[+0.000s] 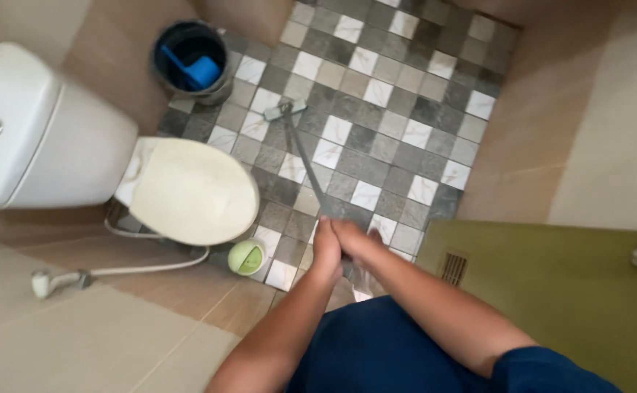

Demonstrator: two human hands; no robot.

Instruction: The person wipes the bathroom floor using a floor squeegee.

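Note:
Both my hands grip the near end of a long grey handle [305, 164] of a floor brush. My left hand [325, 251] and my right hand [351, 239] are closed on it side by side. The handle slants away from me over the chequered tile floor [398, 116]. Its flat brush head [284, 110] rests on the tiles near the bucket. My bare feet are partly hidden below my hands.
A white toilet [187, 191] with its lid down and its tank [20, 124] stands at the left. A dark bucket [191, 62] with a blue scoop sits in the far corner. A green round holder [246, 257], a spray hose [144, 268] and a green door [551, 291] are close by.

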